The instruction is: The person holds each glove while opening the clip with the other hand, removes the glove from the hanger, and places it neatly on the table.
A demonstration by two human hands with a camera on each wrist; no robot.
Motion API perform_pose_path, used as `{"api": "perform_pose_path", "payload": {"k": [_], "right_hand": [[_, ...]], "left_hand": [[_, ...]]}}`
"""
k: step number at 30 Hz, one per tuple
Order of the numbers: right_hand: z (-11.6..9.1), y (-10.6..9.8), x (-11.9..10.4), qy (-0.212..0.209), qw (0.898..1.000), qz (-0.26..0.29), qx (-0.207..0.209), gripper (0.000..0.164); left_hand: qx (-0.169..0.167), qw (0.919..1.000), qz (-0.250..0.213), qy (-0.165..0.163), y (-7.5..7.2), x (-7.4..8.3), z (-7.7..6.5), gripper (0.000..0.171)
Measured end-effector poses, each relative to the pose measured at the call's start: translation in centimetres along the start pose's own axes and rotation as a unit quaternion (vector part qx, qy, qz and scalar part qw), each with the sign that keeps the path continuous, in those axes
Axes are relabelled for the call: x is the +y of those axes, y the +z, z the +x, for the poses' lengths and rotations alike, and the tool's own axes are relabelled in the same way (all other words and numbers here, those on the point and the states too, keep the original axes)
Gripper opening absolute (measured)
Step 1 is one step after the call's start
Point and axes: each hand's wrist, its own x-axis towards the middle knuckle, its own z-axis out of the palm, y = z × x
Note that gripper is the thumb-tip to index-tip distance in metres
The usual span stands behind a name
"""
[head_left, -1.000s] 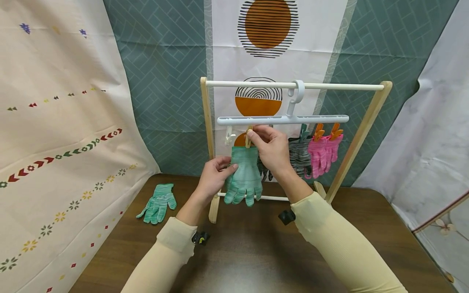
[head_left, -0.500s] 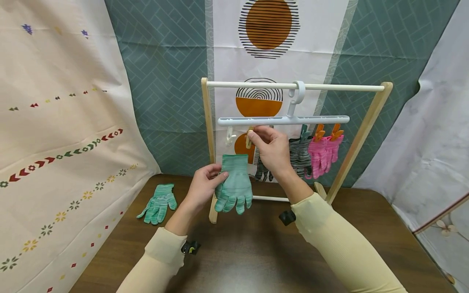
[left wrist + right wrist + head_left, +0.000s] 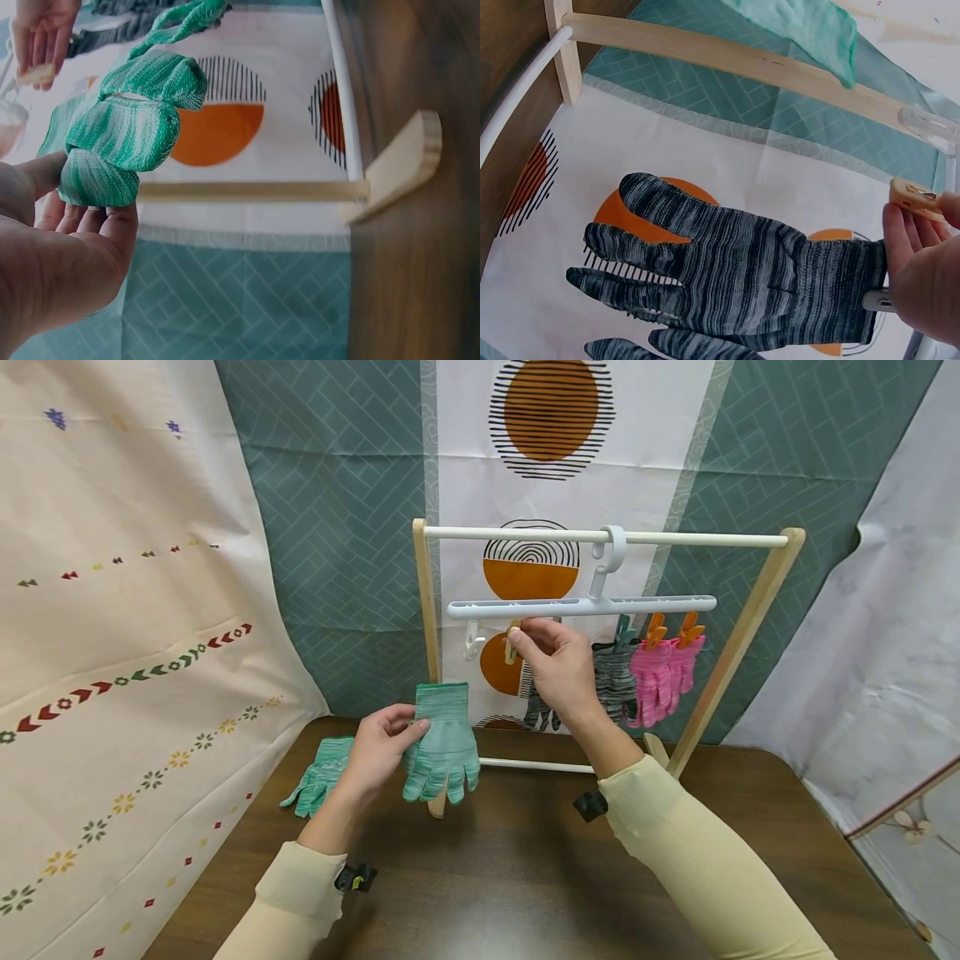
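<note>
My left hand (image 3: 378,745) pinches a green striped knit glove (image 3: 444,739) by its side edge, cuff up and fingers down, left of the hanger's clips. In the left wrist view the glove's fingers (image 3: 124,135) droop over my fingertips. My right hand (image 3: 558,667) pinches a pale yellow clothespin (image 3: 511,646) under the white hanger bar (image 3: 555,607); no glove is in that clothespin. Just beside my right hand hangs a black-and-grey glove (image 3: 742,270), held at its cuff by a grey clip (image 3: 879,301). A clear clip (image 3: 473,641) hangs at the bar's left end.
A second green glove (image 3: 318,772) lies on the brown table (image 3: 480,877), partly behind my left arm. Pink gloves (image 3: 667,675) hang from orange clothespins (image 3: 655,631) at the right. The hanger hooks on a wooden rack (image 3: 750,643) with a white top rod (image 3: 517,533).
The green glove has come away from the yellow clothespin and moved left and down with my left hand. My right hand keeps its place on the clothespin.
</note>
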Motion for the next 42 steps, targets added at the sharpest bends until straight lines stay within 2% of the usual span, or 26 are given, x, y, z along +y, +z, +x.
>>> {"api": "perform_pose_path", "payload": {"k": [14, 25, 38, 42], "right_hand": [[-0.1, -0.2, 0.2, -0.002, 1.000, 0.013, -0.008, 0.027], [-0.1, -0.2, 0.3, -0.019, 0.999, 0.023, -0.015, 0.026], [-0.1, -0.5, 0.2, -0.030, 0.999, 0.017, -0.029, 0.027], [0.1, -0.6, 1.0, -0.029, 0.999, 0.021, -0.032, 0.027]], "left_hand": [[0.024, 0.9992, 0.026, -0.019, -3.2, -1.6, 0.1, 0.044], [0.016, 0.9948, 0.067, -0.075, -5.6, -4.0, 1.1, 0.055], [0.001, 0.9874, 0.099, -0.123, -6.0, -6.2, 3.2, 0.054], [-0.002, 0.9854, 0.102, -0.136, -5.9, -7.0, 3.8, 0.053]]}}
